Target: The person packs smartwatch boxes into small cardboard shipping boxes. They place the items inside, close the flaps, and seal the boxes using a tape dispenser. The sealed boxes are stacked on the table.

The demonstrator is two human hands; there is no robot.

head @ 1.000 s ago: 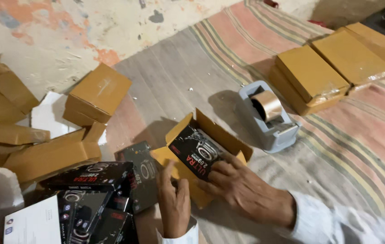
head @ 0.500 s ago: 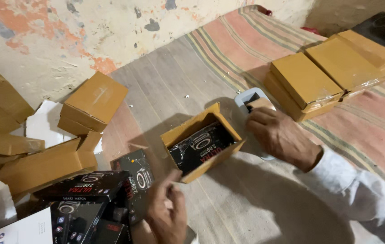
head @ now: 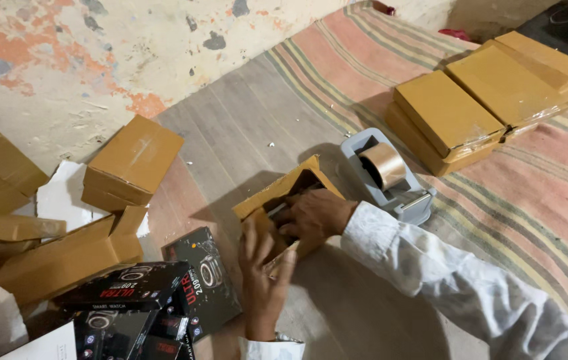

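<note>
Head view: your right hand [head: 314,215] came back from the dispenser [head: 391,179]; both hands' fingers now press the box [head: 283,190], left hand [head: 264,270] spread; bare mat beside it.

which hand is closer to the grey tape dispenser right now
Right. The right hand rests on the open cardboard box, just beside the grey tape dispenser. The left hand is on the box's near side, farther from it.

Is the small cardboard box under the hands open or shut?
Open: the cardboard box has a flap raised, and the right hand reaches inside it.
</note>
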